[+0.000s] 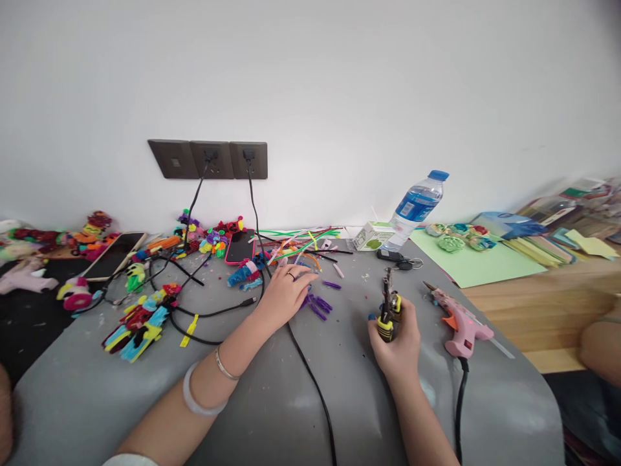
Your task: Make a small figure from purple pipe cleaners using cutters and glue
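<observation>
My left hand [286, 291] reaches over a tangle of coloured pipe cleaners [291, 246], its fingers bent and apart, with nothing visibly held. Short cut purple pipe cleaner pieces [319, 305] lie just by its fingertips on the grey table. In my right hand [400, 343] is a pair of pliers [388, 304] with yellow and black handles, jaws pointing up and away from me. Right of that hand rests a pink hot glue gun [463, 327] with a glue stick in its back.
A black cable [310, 375] crosses the table from a wall socket [248, 160]. Pipe cleaner figures [140, 323] and phones [240, 247] lie left. Behind stand a small carton [373, 236], a tilted water bottle [414, 207] and keys [400, 260]. Paper flowers [451, 243] rest on green paper [466, 268].
</observation>
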A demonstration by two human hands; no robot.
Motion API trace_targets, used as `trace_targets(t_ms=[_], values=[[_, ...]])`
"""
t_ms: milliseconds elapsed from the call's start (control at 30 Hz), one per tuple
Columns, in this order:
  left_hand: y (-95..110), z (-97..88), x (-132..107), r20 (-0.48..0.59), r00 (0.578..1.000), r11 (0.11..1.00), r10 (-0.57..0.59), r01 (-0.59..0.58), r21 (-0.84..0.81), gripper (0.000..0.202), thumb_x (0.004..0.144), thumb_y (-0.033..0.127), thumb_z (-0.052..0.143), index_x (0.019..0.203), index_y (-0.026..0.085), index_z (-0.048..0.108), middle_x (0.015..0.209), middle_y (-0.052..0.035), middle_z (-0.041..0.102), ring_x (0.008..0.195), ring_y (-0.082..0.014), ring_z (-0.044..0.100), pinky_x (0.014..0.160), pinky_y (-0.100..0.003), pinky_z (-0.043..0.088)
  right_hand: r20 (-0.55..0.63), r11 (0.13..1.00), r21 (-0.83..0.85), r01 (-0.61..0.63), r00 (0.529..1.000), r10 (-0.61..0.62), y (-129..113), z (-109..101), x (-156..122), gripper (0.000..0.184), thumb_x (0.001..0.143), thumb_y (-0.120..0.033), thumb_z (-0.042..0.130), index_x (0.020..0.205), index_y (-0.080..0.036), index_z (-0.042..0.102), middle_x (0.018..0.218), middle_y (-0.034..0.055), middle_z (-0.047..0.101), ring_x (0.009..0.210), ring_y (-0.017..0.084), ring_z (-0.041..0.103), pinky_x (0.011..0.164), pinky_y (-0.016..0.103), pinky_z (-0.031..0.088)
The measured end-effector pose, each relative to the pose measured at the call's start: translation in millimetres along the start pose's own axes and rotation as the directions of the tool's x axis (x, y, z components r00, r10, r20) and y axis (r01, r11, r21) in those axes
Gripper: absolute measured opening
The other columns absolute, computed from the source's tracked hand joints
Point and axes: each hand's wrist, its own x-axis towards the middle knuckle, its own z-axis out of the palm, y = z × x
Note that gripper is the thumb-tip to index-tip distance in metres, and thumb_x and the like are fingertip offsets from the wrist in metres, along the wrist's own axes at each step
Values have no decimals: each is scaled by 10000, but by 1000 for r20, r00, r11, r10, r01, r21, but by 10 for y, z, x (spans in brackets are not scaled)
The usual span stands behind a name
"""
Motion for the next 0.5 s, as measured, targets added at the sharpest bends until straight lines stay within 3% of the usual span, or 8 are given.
trace_targets(t_ms=[133,233,500], values=[[-12,-57,21,-35,985,981,-169,172,89,255,920,123,509,1059,236,690,1030,-46,708,1086,-258,573,959,-453,431,1,1000,-1,-2,1000,2,3,1,0,391,717,-191,579,1095,-219,487,917,18,513,807,195,520,764,327,442],[-15,-88,24,-6,970,961,-244,243,132,169,893,149,562,936,237,700,970,-38,721,1048,-269,581,888,-440,420,1,1000,0,-6,1000,6,7,4,0,387,714,-191,579,1089,-222,489,909,15,510,800,194,519,760,327,443],[6,-108,15,25,960,948,-280,272,164,328,861,79,513,1074,252,693,1099,-53,700,1106,-268,553,872,-416,396,-38,999,-22,-43,998,42,37,19,-16,421,721,-205,592,1128,-221,484,952,32,539,834,208,543,792,356,453]])
